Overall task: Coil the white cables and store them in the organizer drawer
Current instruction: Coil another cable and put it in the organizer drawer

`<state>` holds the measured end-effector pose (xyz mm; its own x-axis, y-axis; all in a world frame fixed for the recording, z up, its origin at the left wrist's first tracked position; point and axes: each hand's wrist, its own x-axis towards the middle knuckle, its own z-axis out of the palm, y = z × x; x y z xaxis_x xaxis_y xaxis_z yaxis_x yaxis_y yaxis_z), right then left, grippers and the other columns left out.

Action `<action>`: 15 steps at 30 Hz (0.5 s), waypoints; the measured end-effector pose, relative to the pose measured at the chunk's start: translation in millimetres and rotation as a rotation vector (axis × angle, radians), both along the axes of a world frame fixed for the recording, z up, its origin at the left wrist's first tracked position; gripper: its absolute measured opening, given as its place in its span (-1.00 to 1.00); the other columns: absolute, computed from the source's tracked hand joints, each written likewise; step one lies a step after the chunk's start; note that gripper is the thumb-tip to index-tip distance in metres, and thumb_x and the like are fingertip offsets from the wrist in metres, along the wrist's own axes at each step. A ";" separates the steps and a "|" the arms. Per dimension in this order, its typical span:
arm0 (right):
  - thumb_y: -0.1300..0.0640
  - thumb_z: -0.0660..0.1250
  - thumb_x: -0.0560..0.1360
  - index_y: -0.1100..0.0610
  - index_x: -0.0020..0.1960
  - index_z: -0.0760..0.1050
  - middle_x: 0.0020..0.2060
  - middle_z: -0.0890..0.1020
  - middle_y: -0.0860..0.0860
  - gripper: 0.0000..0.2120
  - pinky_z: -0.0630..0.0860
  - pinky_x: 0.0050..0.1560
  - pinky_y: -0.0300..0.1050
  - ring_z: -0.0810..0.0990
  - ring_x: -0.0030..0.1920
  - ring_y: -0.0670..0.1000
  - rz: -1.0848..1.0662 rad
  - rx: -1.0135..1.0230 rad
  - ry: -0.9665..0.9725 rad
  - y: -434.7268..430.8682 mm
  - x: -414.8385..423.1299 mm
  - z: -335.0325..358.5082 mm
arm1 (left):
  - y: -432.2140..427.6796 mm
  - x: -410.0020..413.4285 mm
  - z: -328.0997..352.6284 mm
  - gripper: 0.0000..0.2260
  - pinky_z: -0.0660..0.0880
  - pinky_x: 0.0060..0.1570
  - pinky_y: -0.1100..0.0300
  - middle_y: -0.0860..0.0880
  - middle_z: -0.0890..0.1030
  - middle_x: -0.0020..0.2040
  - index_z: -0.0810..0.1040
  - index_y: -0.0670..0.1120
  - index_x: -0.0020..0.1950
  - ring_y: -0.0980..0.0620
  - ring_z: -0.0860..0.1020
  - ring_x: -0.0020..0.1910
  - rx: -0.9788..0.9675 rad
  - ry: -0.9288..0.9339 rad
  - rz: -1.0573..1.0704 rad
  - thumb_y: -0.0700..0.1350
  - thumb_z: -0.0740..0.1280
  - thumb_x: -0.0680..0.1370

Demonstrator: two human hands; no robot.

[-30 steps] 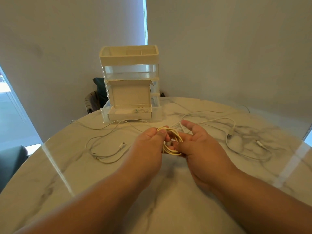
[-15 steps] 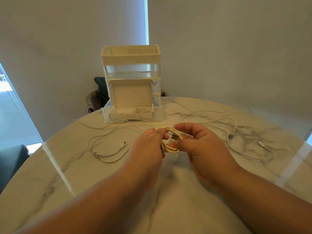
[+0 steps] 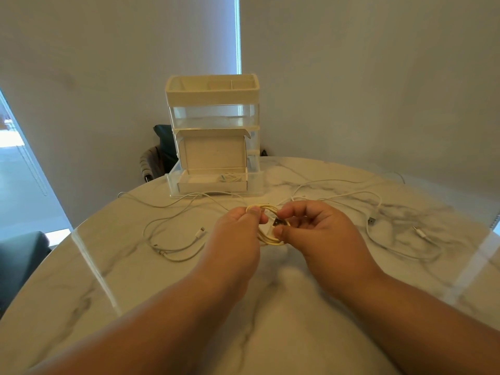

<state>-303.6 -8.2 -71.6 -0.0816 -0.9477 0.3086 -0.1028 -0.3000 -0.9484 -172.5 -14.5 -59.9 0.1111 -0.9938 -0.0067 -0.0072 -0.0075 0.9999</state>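
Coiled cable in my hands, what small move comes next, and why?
Probably tuck the USB plug through the coiled cable: the right hand pinches that loose end while the left hand grips the finished loops.

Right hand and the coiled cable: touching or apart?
Touching. The head view shows the right hand pinching the coiled cable at its USB plug, thumb lying on the loops; the left hand grips the coil's top.

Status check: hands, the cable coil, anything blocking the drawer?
Left hand pinches coiled cable. Right hand pinches its plug end. Drawer open, loose cables on table in front.
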 end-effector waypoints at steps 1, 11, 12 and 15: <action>0.38 0.51 0.35 0.00 -0.15 0.67 -0.25 0.71 0.05 -0.72 0.61 0.01 0.03 0.69 -0.18 0.04 0.012 0.009 -0.028 -0.1 -0.1 0.3 | -0.9 0.7 -1.0 -0.75 0.51 -0.15 0.05 -0.07 0.59 -0.23 0.59 -0.04 -0.21 0.00 0.50 -0.22 -0.010 0.015 -0.011 -0.03 0.24 0.61; 0.13 0.53 0.39 -0.29 -0.02 0.63 0.10 0.52 -0.26 -0.67 0.48 0.00 -0.30 0.55 -0.02 -0.26 -0.036 -0.136 0.550 2.7 -8.0 15.7 | -3.3 -1.4 -3.8 -0.76 0.58 0.08 -0.22 -0.30 0.66 -0.10 0.55 -0.16 -0.18 -0.16 0.61 -0.16 -0.054 0.089 -0.071 -0.16 0.21 0.64; 0.12 0.53 0.39 -0.23 0.03 0.64 0.11 0.51 -0.26 -0.69 0.46 -0.03 -0.36 0.54 -0.04 -0.27 -0.043 -0.120 0.591 2.1 -8.9 17.5 | -3.6 -1.3 -5.0 -0.76 0.58 0.08 -0.23 -0.28 0.66 -0.11 0.56 -0.16 -0.17 -0.15 0.62 -0.17 -0.066 0.076 -0.074 -0.17 0.21 0.64; 0.10 0.53 0.38 -0.11 -0.01 0.65 -0.05 0.58 -0.19 -0.78 0.46 -0.13 -0.34 0.55 -0.13 -0.20 -0.051 -0.101 0.680 2.2 -10.3 22.4 | -2.7 -1.3 -8.0 -0.74 0.58 0.06 -0.23 -0.16 0.67 -0.20 0.59 -0.14 -0.19 -0.09 0.62 -0.21 -0.115 0.010 -0.095 -0.16 0.21 0.63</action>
